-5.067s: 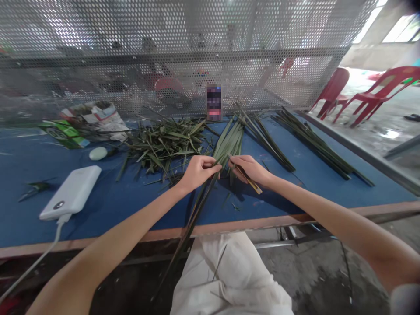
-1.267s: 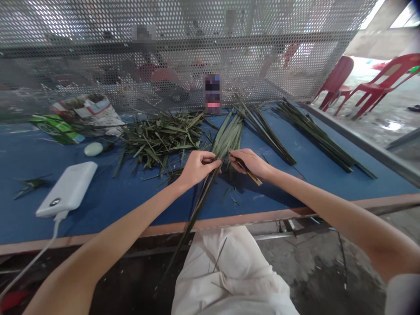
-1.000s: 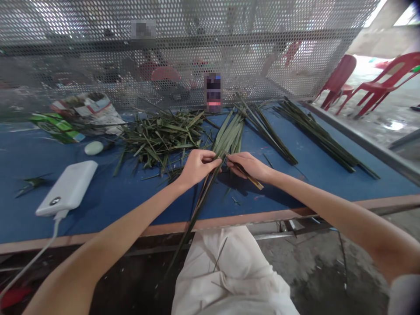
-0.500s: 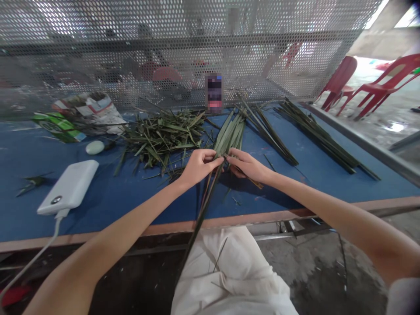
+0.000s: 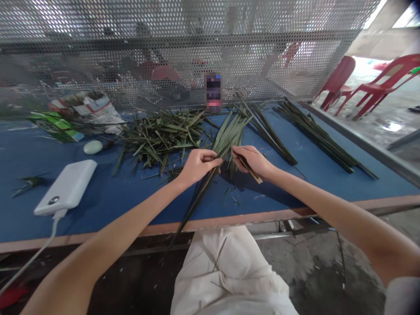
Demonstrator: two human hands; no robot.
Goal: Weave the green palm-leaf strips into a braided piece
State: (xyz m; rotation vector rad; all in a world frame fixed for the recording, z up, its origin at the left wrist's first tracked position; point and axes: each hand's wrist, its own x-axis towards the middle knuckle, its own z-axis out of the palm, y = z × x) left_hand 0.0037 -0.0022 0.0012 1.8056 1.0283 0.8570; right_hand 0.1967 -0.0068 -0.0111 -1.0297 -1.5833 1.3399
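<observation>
Long green palm leaflets (image 5: 228, 140) run through my left hand (image 5: 197, 167), curled shut around them, while my right hand (image 5: 251, 161) pinches a thin brown sliver (image 5: 250, 169) just beside them.

One camera, worn on the person's head, looks forward and down. Its close view frames the left hand (image 5: 198, 166), the right hand (image 5: 251, 162) and the blue work table (image 5: 249, 201).

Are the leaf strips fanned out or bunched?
Fanned out: the leaf strips spread apart above the left hand, which grips them together.
</observation>
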